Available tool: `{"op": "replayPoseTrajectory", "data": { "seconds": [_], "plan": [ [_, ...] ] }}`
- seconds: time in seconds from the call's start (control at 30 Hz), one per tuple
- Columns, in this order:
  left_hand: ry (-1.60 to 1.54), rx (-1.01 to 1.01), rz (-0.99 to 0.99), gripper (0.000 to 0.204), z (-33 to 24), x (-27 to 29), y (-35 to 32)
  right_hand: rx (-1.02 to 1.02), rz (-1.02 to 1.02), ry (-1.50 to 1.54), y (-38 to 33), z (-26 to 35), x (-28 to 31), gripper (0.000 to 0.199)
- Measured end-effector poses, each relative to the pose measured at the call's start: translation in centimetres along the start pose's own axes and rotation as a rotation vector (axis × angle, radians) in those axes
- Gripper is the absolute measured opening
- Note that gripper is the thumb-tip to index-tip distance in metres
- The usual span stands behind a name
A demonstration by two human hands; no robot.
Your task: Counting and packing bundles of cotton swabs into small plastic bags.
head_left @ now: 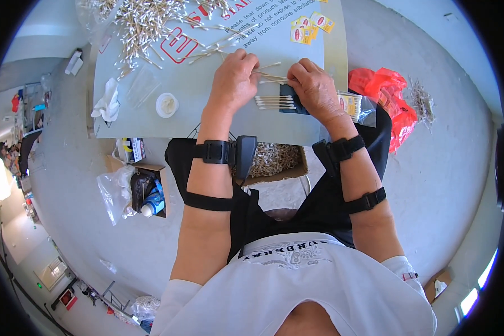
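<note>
"So, where are the swabs being worked?"

"Between the hands. A few loose cotton swabs (272,77) lie across the gap from the left hand (238,80) to the right hand (315,89), over the near half of the table (145,127)."

"And how firm is the grip?"

"The right thumb and fingers look pinched together on the swabs' right-hand ends. The left fingers are curled together at the other side, but whether they clamp a stick or only touch it cannot be told."

"Why hold them by the ends?"

"Probably because thin sticks swing about; a hand at each side would keep them level and parallel."

"What about the row of swabs (275,102) below?"

"It lies side by side, tips roughly even, right ends on a dark pad (293,103) and left ends on the tabletop. Perhaps the pad's dark surface makes the white tips easier to see."

"And the rest?"

"A big heap of swabs (145,28) sprawls at the far left, likely for the left hand's reach. Yellow cards (312,27) sit far right, and a clear packet (349,105) of swabs is just beside the right wrist, presumably kept handy there."
</note>
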State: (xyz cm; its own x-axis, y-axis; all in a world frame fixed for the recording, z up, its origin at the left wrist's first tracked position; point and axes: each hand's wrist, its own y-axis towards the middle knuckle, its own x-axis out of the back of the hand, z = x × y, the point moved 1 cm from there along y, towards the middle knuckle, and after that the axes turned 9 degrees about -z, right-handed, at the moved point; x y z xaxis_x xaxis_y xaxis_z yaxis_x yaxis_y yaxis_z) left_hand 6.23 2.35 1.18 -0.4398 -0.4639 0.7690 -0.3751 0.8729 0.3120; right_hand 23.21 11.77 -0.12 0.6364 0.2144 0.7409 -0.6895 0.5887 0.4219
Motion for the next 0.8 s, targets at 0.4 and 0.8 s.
{"op": "replayPoseTrajectory", "data": {
  "seconds": [0.4, 0.8],
  "plan": [
    [0.122, -0.013, 0.086, 0.006, -0.3, 0.2, 0.5, 0.057, 0.041, -0.006, -0.6, 0.4, 0.1, 0.007],
    [0.353, -0.205, 0.207, 0.017, -1.1, -0.1, 1.6, -0.172, 0.009, 0.112, -0.7, 1.4, -0.1, 0.017]
  ]
}}
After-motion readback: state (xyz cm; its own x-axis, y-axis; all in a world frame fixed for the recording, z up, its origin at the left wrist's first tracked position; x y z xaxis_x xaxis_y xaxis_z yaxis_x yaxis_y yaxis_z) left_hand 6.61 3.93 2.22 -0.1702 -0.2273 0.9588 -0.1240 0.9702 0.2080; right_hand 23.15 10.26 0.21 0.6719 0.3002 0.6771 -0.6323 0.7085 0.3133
